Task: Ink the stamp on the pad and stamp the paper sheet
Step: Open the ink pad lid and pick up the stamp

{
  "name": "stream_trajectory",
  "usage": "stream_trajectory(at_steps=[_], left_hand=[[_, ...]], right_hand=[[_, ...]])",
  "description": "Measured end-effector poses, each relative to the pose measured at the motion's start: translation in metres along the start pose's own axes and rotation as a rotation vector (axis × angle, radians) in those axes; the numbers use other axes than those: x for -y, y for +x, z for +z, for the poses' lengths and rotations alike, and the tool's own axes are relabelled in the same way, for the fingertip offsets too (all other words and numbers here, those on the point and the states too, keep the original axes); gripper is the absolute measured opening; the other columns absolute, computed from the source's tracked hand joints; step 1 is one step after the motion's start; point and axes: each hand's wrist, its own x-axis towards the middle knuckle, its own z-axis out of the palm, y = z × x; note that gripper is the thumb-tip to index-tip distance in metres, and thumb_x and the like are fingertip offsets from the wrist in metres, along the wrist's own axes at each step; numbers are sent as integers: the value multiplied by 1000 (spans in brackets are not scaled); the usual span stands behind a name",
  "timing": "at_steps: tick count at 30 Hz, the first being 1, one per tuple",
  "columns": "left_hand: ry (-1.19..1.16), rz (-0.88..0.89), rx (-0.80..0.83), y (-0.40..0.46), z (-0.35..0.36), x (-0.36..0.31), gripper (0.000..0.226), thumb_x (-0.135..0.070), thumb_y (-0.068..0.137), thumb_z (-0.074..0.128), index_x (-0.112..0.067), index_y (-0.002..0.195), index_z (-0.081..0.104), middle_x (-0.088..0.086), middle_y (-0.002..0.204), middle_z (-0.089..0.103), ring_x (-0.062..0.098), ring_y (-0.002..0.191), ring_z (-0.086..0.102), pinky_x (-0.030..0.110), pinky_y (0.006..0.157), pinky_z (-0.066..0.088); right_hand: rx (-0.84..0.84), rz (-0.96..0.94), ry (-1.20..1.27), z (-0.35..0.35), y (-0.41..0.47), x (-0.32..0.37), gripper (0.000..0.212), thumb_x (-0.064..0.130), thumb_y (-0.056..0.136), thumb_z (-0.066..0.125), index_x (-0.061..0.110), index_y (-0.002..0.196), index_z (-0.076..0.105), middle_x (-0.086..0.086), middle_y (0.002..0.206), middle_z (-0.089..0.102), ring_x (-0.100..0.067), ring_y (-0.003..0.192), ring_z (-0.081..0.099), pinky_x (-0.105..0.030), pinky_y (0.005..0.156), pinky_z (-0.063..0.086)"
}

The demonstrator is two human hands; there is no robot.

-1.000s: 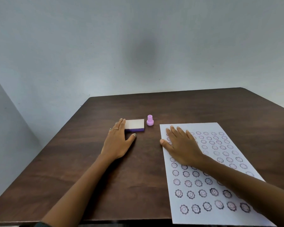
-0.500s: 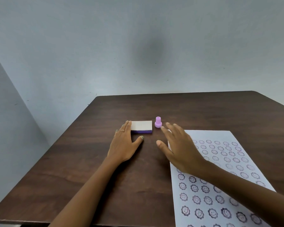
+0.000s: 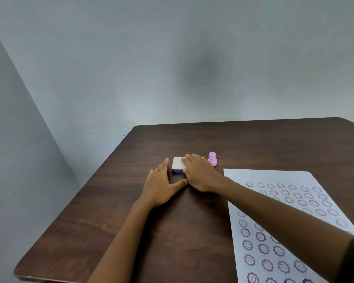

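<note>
Stamp (image 3: 212, 159) stands free beside the pad (image 3: 177, 165), apparently grasped by right hand (image 3: 200, 173); left hand (image 3: 159, 185) open.

On the dark brown wooden table (image 3: 172, 231): 1 small pink plastic stamp (image 3: 212, 158), 1 flat rectangular ink pad with a cream lid and purple base (image 3: 177, 165), 1 white paper sheet (image 3: 274, 176) printed with smiley-flower marks, and 2 bare hands.

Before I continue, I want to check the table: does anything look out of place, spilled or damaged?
Nothing stands out. The ink pad is closed, the pink stamp stands upright beside it, and the paper sheet lies flat, with no ink spilled on the table.
</note>
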Motion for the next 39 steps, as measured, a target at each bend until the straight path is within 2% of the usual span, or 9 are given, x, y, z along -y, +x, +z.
stream_trajectory(at_steps=[7,10,14,20,23,27,35,39], left_hand=[[-40,19,58,-5,-5,1,103,-59,74,66,-17,151,11,1,158,22,16,145,19,37,119,6],[-38,39,91,-10,-10,3,101,-60,71,68,-21,150,18,-1,156,28,17,144,23,37,118,8],[-59,63,100,-24,-17,8,95,-63,63,69,-28,143,34,-3,148,41,17,139,31,43,116,23],[-173,60,73,-44,-19,29,78,-67,53,75,-43,124,53,-23,132,52,1,127,42,37,109,37],[-186,59,74,-51,-22,33,77,-68,49,75,-46,121,55,-26,133,51,-3,127,40,33,110,35],[-168,75,103,-55,-27,31,78,-67,49,75,-47,122,54,-26,136,48,-3,130,36,30,110,31],[-143,80,116,-58,-28,28,83,-71,49,69,-47,126,50,-26,138,46,-2,133,31,34,114,26],[-136,88,115,-59,-29,26,87,-73,48,65,-44,128,50,-24,139,46,0,134,31,32,114,25]], right_hand=[[-16,-54,-6,-2,-22,0,45,27,95,37,10,137,34,-11,146,37,-26,132,32,-38,109,24],[-14,-82,31,-5,-35,4,47,31,93,41,14,137,36,-8,145,39,-24,131,34,-38,107,26],[-10,-124,75,-10,-51,11,47,33,92,45,17,136,39,-5,144,42,-21,129,34,-37,105,27],[63,-188,170,-18,-71,19,50,37,86,55,22,132,44,2,142,43,-15,129,34,-35,103,25],[179,-231,194,-27,-75,17,53,33,84,60,23,133,43,4,146,40,-13,132,31,-32,109,23],[237,-237,193,-35,-75,9,54,30,82,64,25,133,44,5,144,41,-10,129,35,-18,99,25],[277,-221,198,-43,-70,6,54,30,80,66,25,130,46,4,139,49,-10,126,43,-21,103,32],[285,-245,223,-50,-69,6,51,24,82,65,20,130,48,5,137,52,-7,121,46,2,87,29]])
